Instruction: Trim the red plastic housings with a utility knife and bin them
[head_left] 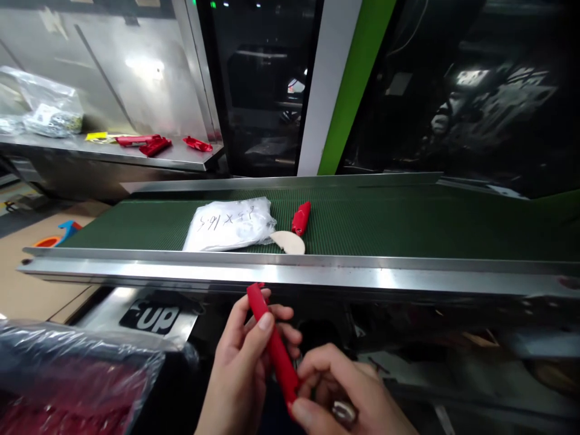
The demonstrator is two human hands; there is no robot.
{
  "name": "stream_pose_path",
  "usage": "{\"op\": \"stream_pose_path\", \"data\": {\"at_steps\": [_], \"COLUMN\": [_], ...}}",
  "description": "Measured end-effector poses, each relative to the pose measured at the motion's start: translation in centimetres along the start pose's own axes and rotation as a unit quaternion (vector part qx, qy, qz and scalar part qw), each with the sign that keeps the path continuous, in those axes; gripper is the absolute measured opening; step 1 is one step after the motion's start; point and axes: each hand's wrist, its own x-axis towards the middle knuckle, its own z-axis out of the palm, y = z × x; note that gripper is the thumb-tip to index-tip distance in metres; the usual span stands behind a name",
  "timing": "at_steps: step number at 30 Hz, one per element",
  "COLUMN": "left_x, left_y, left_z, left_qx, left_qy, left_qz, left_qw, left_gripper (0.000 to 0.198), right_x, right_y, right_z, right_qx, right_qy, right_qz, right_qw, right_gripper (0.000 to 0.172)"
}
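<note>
long, narrow red plastic part [280,357]: found in front of the near rail of the ribbed green conveyor belt [371,232], tilted, its upper end leaning left. left hand [244,356]: gripping the part along its upper half, thumb laid on top, fingers behind. right hand [347,380]: fingers curled, apparently around a small shiny metallic object [344,412] whose kind cannot be determined; thumb tip at the part's lower end.

step in hand, as judged: close handwork or checking at that lower end. the contact point is partly covered by the right fingers, so the exact action is not established. next move, as judged: calls for a firm left-hand hold and small, controlled right-hand movement at the end, with the left fingers clear of the metallic object.

on the belt: a small red plastic piece [301,219], apart from the held part; just nearer, a flat cream half-round piece [290,243], by the corner of a clear plastic packet with handwriting and white contents [226,226].
</note>
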Motion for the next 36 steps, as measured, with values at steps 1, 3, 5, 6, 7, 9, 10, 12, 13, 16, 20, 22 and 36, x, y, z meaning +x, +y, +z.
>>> {"op": "stream_pose_path", "data": {"at_steps": [1,3,5,6,7,9,10,12,13,16,20,22,36], "left_x": [-0.3,-0.9,-1.5,-1.9,-2.2,-2.8,-3.0,-3.4,-3.6,-3.8,-4.0,-4.0,-4.3], "left_y": [0.0,-0.2,-0.5,-0.7,-0.9,-1.3,-1.4,-1.5,-1.5,-1.4,-1.2,-1.2,-1.3], "left_z": [-0.2,-0.7,-1.1,-1.2,-1.3,-1.5,-1.6,-1.7,-1.7,-1.9,-2.0,-2.0,-1.9], "left_qx": [0.005,0.015,0.019,0.015,0.007,-0.014,-0.026,-0.045,-0.050,-0.063,-0.073,-0.072,-0.080], "left_qy": [0.005,0.010,0.004,-0.004,-0.013,-0.034,-0.043,-0.057,-0.062,-0.069,-0.068,-0.065,-0.066], "left_qz": [-0.006,-0.025,-0.047,-0.058,-0.069,-0.089,-0.096,-0.101,-0.100,-0.105,-0.114,-0.114,-0.103], "left_qw": [1.000,1.000,0.999,0.998,0.998,0.995,0.994,0.992,0.992,0.990,0.988,0.989,0.989], "left_gripper": [0.036,0.031,0.030,0.030,0.029,0.026,0.024,0.022,0.023,0.025,0.025,0.024,0.022], "right_x": [0.0,0.2,0.5,0.7,0.8,1.1,1.1,1.3,1.3,1.4,1.3,1.1,0.9], "right_y": [0.2,0.2,-0.2,-0.4,-0.8,-1.4,-1.6,-1.9,-1.9,-1.8,-1.8,-1.8,-1.8], "right_z": [0.1,-0.5,-1.5,-2.0,-2.4,-2.7,-2.8,-2.6,-2.5,-2.1,-1.8,-1.8,-1.7], "right_qx": [0.005,-0.010,-0.046,-0.063,-0.079,-0.123,-0.151,-0.206,-0.228,-0.268,-0.290,-0.300,-0.299], "right_qy": [-0.010,0.007,0.038,0.045,0.048,0.048,0.051,0.052,0.049,0.049,0.053,0.053,0.068], "right_qz": [0.000,-0.021,-0.058,-0.085,-0.120,-0.204,-0.245,-0.297,-0.307,-0.314,-0.332,-0.336,-0.336], "right_qw": [1.000,1.000,0.997,0.993,0.988,0.970,0.956,0.931,0.923,0.909,0.896,0.891,0.890], "right_gripper": [0.021,0.036,0.036,0.031,0.028,0.030,0.035,0.042,0.044,0.044,0.043,0.043,0.042]}}
